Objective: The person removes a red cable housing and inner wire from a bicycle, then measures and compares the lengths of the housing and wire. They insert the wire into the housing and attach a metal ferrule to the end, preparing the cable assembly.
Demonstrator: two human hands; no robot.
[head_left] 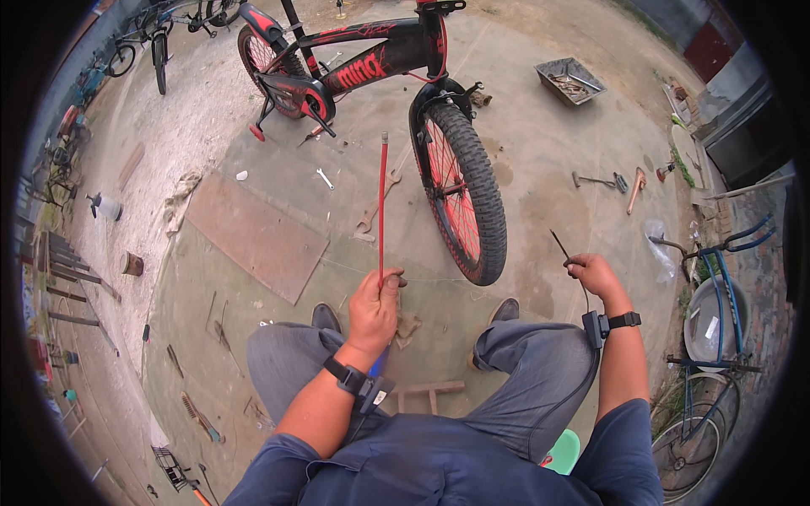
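Observation:
My left hand (374, 305) grips the lower end of a thin red cable housing (381, 202) that stands upright, its metal tip near the bike's front wheel. A thin steel wire (439, 279) runs from that hand across to my right hand (593, 272), which pinches the wire's dark end between thumb and fingers. Both hands are raised above my knees as I sit. A black and red bicycle (371, 63) stands in front of me, its knobby front tyre (472, 198) between my hands.
Wrenches (375, 211) and other tools lie scattered on the concrete. A brown board (253, 236) lies to the left, a metal tray (569, 80) of parts far right. Other bicycles stand at far left (156, 38) and at right (717, 337). A hammer (634, 190) lies right.

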